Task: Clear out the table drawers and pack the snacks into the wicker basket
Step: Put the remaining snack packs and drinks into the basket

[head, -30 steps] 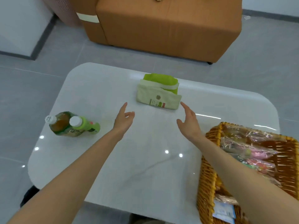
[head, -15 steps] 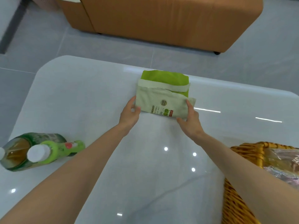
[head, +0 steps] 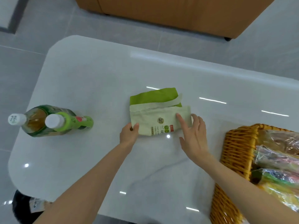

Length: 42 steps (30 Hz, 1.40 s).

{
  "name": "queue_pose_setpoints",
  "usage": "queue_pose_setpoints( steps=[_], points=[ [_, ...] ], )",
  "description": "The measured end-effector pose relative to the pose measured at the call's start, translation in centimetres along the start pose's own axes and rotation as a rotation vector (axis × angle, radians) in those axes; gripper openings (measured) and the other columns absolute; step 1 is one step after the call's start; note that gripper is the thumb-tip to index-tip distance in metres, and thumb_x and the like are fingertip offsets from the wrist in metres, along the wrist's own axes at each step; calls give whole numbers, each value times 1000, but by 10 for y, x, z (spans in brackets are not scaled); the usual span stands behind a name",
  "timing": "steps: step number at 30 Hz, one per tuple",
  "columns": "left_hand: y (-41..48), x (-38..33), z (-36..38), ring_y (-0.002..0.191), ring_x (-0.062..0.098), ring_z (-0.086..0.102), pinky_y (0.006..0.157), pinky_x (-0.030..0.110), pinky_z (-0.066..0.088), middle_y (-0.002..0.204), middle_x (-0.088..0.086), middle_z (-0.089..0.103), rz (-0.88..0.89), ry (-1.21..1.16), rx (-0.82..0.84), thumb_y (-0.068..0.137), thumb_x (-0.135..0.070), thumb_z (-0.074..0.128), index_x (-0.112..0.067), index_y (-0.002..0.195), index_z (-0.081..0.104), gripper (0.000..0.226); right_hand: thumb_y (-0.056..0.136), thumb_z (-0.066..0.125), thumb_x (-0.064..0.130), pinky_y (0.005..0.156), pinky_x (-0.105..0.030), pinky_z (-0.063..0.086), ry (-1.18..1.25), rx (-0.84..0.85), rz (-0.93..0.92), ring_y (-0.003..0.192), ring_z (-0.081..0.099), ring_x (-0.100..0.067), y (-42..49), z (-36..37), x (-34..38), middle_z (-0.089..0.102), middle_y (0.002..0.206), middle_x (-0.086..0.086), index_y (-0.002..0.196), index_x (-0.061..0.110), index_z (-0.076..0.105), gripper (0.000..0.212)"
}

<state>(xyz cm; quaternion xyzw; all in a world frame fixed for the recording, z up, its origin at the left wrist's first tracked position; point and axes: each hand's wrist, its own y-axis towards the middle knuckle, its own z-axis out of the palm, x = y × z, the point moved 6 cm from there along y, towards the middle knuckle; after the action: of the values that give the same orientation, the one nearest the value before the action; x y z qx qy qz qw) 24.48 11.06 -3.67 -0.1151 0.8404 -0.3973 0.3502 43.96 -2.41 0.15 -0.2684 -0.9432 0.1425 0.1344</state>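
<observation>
Holds a pale green pouch [head: 157, 120] flat on the glossy white table [head: 97, 75], roughly mid-width. Pinches the pouch's near-left corner with the left grip [head: 129, 134], thumb on top, fingers tucked under. Lays the right grip [head: 194, 136] spread at the pouch's right end: forefinger straight across the printed face, other fingers at the edge, thumb clear of it.

Has broad bare tabletop beyond the pouch up to the far rounded edge, and more on the near side between the forearms. Finds a tea bottle [head: 36, 122] and a smaller green bottle [head: 71, 122] well left of the pouch, touching each other, white caps toward the viewer. Finds the wicker basket [head: 237, 143] right of the pouch, apart from it, packed with clear-wrapped snacks [head: 278, 159].

Shows grey tiled floor [head: 32, 62] past the pouch's far side, then an orange upholstered seat [head: 178, 13].
</observation>
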Motion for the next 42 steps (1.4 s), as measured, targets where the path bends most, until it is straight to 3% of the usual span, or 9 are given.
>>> queue_pose_setpoints(
  steps=[5,13,18,20,23,29,32,35,42],
  points=[
    [-15,0,3,95,18,52,86,34,46,95,-3,57,-55,-170,146,99,-30,49,-20,90,56,15,64,77,4,115,-57,7,-159,-89,-230,144,18,-36,-14,-3,36,21,157,-13,151,25,25,104],
    [-57,-26,-20,100,21,59,77,26,55,116,9,61,-30,-278,297,100,-17,48,-2,122,56,27,64,83,7,110,-52,28,-193,-114,-390,125,50,-40,-6,-18,60,54,139,-3,140,24,49,85],
    [-101,-57,-54,116,21,47,92,29,41,130,7,47,346,65,-80,97,-25,52,-10,135,37,44,93,47,3,113,-35,21,-99,5,-397,132,42,-30,-22,-60,70,44,147,5,147,29,35,60],
    [-133,-75,-64,130,18,26,104,28,28,146,5,25,601,213,-155,92,-34,59,-22,147,25,66,92,50,9,96,-30,35,-37,-10,-370,114,54,-25,-33,-87,71,60,129,4,138,32,46,52],
    [-181,-92,-61,143,32,16,114,52,13,155,7,25,1014,760,-267,86,-42,64,-24,143,41,64,91,50,15,79,-31,41,17,6,-358,98,57,-22,-62,-123,66,66,106,3,123,31,56,37],
    [-270,-121,-48,104,19,56,120,43,3,99,-3,60,1116,853,-235,94,-12,57,-20,105,63,15,97,48,20,72,-31,39,177,-104,-411,96,58,-22,-138,-203,35,67,102,4,122,33,61,31],
    [-323,-140,-38,89,17,51,89,42,46,92,-1,54,1053,632,-121,100,-19,44,-17,97,62,18,98,46,25,71,-36,49,346,-103,-400,91,62,-18,-172,-234,5,70,98,9,117,35,63,27],
    [-375,-152,-20,82,16,50,69,39,47,88,-1,51,1105,549,-140,100,-19,43,-16,93,61,20,97,49,30,70,-38,54,400,-117,-375,89,65,-16,-207,-254,-27,72,100,10,122,36,60,28],
    [-445,-164,33,80,15,52,68,32,46,88,-4,52,1178,468,-58,97,-17,51,-16,91,62,12,95,49,47,59,-31,41,335,-19,-288,51,44,-3,-273,-269,-101,61,65,4,117,20,61,37]
  ],
)
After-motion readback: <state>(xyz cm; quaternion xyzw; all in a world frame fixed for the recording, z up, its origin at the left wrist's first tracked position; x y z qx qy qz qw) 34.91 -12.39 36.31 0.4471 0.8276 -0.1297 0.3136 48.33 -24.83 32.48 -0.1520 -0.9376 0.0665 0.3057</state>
